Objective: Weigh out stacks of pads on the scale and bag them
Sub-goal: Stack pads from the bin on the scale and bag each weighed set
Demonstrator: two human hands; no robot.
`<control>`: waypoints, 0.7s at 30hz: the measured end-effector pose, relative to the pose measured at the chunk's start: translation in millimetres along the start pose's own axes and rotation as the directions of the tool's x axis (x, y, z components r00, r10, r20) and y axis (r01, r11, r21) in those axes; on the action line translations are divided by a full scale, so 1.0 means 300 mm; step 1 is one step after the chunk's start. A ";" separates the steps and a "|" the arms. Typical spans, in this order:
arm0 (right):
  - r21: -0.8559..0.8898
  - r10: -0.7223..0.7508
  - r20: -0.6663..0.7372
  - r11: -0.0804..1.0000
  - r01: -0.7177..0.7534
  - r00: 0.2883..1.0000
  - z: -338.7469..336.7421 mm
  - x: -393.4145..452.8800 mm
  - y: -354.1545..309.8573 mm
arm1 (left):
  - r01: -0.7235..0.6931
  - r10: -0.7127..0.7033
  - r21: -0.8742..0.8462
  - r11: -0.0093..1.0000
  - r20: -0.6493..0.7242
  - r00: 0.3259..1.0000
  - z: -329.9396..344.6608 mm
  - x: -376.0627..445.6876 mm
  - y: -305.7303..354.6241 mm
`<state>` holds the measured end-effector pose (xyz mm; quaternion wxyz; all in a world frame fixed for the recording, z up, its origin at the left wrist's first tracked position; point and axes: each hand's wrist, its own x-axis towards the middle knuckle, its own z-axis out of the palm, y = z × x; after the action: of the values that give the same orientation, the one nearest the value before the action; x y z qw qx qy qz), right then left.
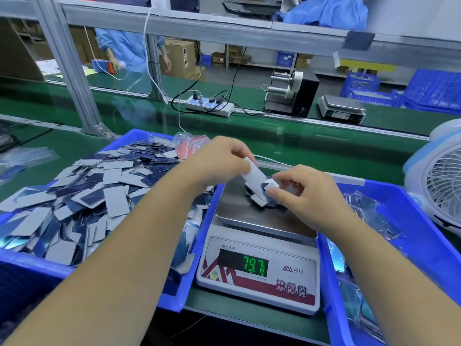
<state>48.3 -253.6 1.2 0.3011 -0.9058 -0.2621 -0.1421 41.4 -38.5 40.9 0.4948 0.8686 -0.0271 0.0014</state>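
A white digital scale (259, 270) stands between two blue bins, and its green display reads 79.7. A small dark pile of pads (259, 199) lies on its steel pan (239, 216). My left hand (219, 161) pinches a white pad (254, 174) that tilts down over the pile. My right hand (304, 188) grips another pad (270, 184) at the pile's right edge. The left blue bin (35, 268) is heaped with grey and dark blue pads. The right blue bin (424, 221) holds clear bagged packs.
A bag of red-striped pieces (192, 144) sits at the left bin's far corner. A white fan (439, 181) stands at the right. Beyond the green belt are a power strip (209, 106), a label printer (291, 93), a second scale (341, 108) and a person in blue.
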 end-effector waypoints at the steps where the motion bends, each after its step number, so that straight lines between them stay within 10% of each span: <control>1: -0.008 0.016 0.002 1.000 -0.016 1.000 0.002 0.001 0.007 | 0.037 -0.036 0.015 0.999 -0.048 0.998 -0.024 0.003 -0.013; 11: -0.009 0.107 0.030 0.994 -0.106 0.994 0.005 0.012 0.029 | 0.370 -0.258 0.636 0.677 -0.266 0.929 -0.135 -0.004 -0.141; 21: -0.004 0.189 0.021 0.982 -0.189 0.982 -0.029 0.020 0.070 | 0.353 -0.275 0.802 0.482 -0.244 0.930 -0.015 0.055 -0.038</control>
<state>64.1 -270.9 0.7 0.3097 -0.9282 -0.1781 -0.1037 58.4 -29.7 34.0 0.0141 0.9868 0.1562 -0.0404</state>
